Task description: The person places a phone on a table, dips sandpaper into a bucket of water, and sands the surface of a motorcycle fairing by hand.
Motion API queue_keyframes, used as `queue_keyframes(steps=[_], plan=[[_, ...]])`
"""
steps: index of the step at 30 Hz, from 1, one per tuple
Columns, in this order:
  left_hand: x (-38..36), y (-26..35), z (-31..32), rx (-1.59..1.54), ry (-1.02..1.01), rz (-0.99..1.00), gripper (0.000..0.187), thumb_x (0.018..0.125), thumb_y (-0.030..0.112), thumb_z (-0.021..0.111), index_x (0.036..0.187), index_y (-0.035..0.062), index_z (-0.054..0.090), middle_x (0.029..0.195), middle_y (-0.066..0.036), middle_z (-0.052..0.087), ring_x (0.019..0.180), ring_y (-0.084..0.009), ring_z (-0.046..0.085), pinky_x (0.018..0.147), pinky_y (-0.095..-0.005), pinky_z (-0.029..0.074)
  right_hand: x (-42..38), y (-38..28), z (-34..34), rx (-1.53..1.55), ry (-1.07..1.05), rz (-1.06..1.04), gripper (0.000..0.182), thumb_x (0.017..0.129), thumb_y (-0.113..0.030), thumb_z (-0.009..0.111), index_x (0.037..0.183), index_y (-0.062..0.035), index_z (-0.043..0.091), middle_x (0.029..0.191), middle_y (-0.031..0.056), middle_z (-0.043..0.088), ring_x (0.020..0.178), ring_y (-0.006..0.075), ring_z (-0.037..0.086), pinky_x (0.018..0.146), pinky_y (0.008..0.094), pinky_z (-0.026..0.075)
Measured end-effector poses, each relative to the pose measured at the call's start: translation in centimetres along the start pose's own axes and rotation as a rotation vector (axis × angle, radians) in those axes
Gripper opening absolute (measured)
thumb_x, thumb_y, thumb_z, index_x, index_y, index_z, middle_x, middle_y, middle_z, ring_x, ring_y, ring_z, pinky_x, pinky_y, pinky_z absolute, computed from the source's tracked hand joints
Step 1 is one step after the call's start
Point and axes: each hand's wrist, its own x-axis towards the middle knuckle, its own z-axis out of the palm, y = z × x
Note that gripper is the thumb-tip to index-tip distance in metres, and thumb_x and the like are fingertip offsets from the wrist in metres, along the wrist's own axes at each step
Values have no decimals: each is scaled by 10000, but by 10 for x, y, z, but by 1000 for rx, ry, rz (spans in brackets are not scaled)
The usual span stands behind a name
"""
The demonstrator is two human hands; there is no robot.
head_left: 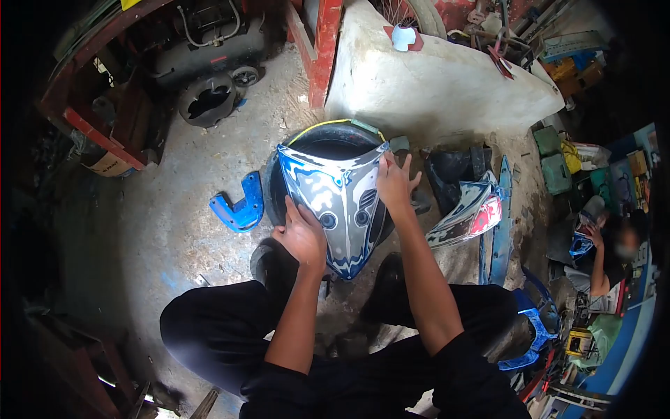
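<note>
1. Body panel (342, 183) above the tub's rim: smooth, plastic-looking; glossy blue along the edges, matt grey patches across the middle.
2. Tub (273, 184): dull black, rubber or plastic.
3. Blue piece (252, 200), left of the tub's rim: shiny, plastic-looking.
4. Floor (174, 202): rough, matt concrete.
5. White wall (433, 84) along the floor's far edge: uneven, chalky plaster.
6. Trousers (216, 328): matt black cloth.

The panel (345, 185) lies over the tub (274, 183), which stands on the floor (167, 237). The left hand (305, 234) is at the panel's left edge, the right hand (396, 183) at its far right corner. Left of the tub lies a bracket (253, 199); right, a second panel (464, 213) beside a strip (497, 244). Behind stands a wall (440, 77). At far right sits another person (599, 276).
</note>
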Motion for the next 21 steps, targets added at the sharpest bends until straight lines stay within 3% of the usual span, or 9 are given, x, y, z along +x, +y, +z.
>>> queue_keyframes(steps=[4, 11, 14, 19, 21], plan=[[3, -2, 2, 0, 9, -13, 354, 998, 176, 578, 1297, -4, 638, 863, -133, 725, 663, -279, 576, 810, -391, 385, -50, 0, 3, 48, 33, -97, 505, 1086, -381, 368, 1489, -124, 533, 1595, 62, 463, 1544, 420, 245, 1152, 770, 117], [0, -1, 0, 20, -6, -11, 363, 992, 178, 580, 1305, 4, 640, 855, -130, 728, 634, -276, 563, 808, -381, 393, 5, -1, 16, 95, 56, -31, 514, 1093, -390, 340, 1528, -159, 489, 1623, 52, 426, 1552, 432, 216, 1158, 767, 101], [1, 2, -4, -15, -68, -61, 356, 1009, 177, 556, 1290, -19, 652, 944, -171, 762, 697, -296, 630, 833, -407, 389, -9, -2, 15, 127, 49, -42, 524, 1095, -395, 328, 1534, -154, 484, 1613, 62, 439, 1552, 427, 221, 1161, 762, 90], [2, 3, -6, -27, -86, -78, 353, 1005, 178, 560, 1281, -20, 658, 942, -184, 760, 699, -293, 632, 840, -403, 387, -46, -2, 15, 143, 29, -69, 550, 1090, -412, 328, 1555, -146, 454, 1626, 61, 419, 1555, 431, 205, 1155, 770, 70], [3, 2, -4, -25, -79, -60, 352, 1005, 179, 561, 1278, -19, 661, 938, -184, 761, 694, -293, 631, 842, -402, 386, -14, -1, 17, 148, 26, -32, 565, 1088, -423, 322, 1568, -146, 432, 1638, 56, 400, 1558, 432, 192, 1150, 776, 63]])
